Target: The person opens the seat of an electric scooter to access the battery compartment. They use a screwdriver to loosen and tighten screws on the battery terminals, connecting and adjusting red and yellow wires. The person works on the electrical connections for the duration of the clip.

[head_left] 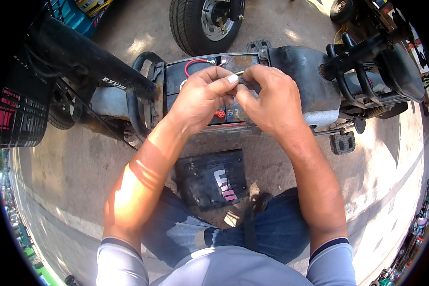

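Note:
My left hand [205, 95] and my right hand [274, 100] meet above an open battery bay in the middle of a black electric bike. Their fingertips are pinched close together, and a short piece of thin yellow wire [240, 73] shows between them; the fingers hide the rest. Below sit dark batteries [175, 71], partly covered by my hands. A red cable [191, 62] arcs to a terminal at the far side of the bay. Near my left wrist, a red terminal piece [219, 114] shows on a battery top.
A black cover panel [212, 178] lies on the ground between my knees and the bike. The bike's black frame tube [95, 66] rises at left, its seat post [352, 57] at right. Pedals [342, 142] stick out. Beyond stands another vehicle's wheel [207, 24].

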{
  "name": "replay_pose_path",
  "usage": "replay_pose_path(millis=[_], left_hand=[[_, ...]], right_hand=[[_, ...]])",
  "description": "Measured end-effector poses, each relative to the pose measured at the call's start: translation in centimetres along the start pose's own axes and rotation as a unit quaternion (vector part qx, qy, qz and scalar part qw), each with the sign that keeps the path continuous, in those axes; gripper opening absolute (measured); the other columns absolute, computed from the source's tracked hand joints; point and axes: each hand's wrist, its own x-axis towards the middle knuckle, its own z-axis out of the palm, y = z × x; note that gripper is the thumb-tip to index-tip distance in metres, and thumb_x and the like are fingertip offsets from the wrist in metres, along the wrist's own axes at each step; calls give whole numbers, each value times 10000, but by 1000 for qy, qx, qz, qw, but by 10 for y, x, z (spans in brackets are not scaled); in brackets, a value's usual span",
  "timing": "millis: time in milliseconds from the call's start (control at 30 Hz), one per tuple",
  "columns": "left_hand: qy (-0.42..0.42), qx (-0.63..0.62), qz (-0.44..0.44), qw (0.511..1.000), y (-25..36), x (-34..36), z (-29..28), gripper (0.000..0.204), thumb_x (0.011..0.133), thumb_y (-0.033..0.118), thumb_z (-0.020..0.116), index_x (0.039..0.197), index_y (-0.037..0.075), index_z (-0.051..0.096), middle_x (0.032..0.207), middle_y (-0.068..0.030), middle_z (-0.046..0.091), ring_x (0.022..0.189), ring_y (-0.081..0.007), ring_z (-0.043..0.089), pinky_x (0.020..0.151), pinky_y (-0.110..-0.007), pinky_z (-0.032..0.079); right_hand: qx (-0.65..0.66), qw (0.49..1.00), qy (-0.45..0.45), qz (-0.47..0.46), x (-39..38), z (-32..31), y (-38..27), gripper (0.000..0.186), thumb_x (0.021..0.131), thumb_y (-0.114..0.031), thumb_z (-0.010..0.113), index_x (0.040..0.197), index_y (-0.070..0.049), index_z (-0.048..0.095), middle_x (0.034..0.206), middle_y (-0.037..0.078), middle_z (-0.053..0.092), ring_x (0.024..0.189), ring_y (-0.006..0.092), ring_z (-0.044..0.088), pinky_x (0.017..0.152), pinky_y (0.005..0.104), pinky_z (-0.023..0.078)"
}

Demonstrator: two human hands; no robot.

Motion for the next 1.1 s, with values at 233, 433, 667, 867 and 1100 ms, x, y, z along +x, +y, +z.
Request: replay_pose_path(millis=[233, 433, 667, 867, 1100], left_hand=[[-72, -70, 54, 994, -3, -1, -7, 149, 1070, 91, 698, 1202, 23, 704, 1155, -70, 748, 1085, -167, 711, 1010, -352, 562], [-42, -50, 35, 997, -2, -9, 2, 218, 1040, 67, 739, 1245, 10, 694, 1210, -86, 753, 1115, -174, 714, 1032, -367, 562], [1, 32, 44, 998, 5, -14, 2, 277, 989, 52, 794, 1239, -26, 701, 1129, -99, 764, 1028, -166, 728, 955, -330, 592], [1, 64, 53, 997, 8, -15, 3, 258, 979, 60, 809, 1200, -34, 715, 1083, -99, 774, 993, -166, 734, 933, -323, 598], [-10, 91, 48, 995, 9, -15, 2, 238, 999, 22, 768, 1222, -23, 699, 1105, -101, 773, 1014, -168, 738, 953, -335, 610]], right_hand=[[-38, 990, 104, -92, -5, 8, -5, 154, 813, -133, 785, 872, -66, 660, 873, 104, 687, 841, 335, 681, 693, 468, 581], [-10, 996, 56, -69, -11, -1, -4, 152, 836, -65, 787, 940, -51, 676, 941, 129, 697, 915, 353, 681, 759, 478, 583], [137, 987, -65, 45, -8, -21, -12, 175, 869, -61, 793, 1000, 2, 696, 957, 181, 750, 905, 385, 740, 784, 471, 582], [185, 980, -48, 63, -5, -25, -10, 139, 879, -60, 786, 991, 10, 746, 936, 198, 769, 909, 376, 765, 811, 444, 592], [187, 977, -61, 85, -5, -26, -4, 133, 961, -71, 768, 1017, 48, 750, 881, 101, 761, 847, 123, 688, 771, 321, 559]])
